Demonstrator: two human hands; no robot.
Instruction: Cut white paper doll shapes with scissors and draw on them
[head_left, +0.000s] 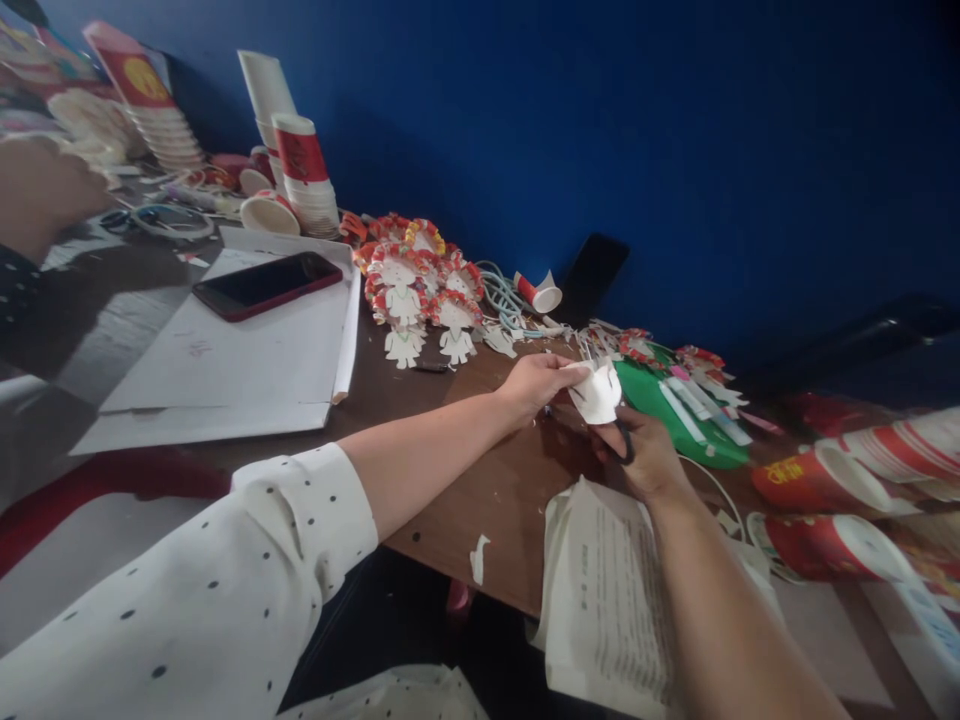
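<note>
My left hand (538, 384) is closed, pinching the edge of a small white paper cutout (598, 393) above the brown table (472, 500). On the right side of that piece, my right hand (646, 452) is closed around a pair of scissors (625, 442) with a black handle loop. The blades are mostly hidden by the paper, so I cannot tell where they meet it. Beyond my left hand stand several paper dolls (403, 303) with red curled paper hair. A green piece (660, 410) carrying white and pink sticks lies past my right hand.
A phone (266, 285) rests on a white box lid (217, 375) at left. Stacked paper cups (307, 180) stand at the back; red cups (817, 480) lie at right. A printed paper bag (604, 600) hangs by the front edge. Another person's hand (49, 190) is far left.
</note>
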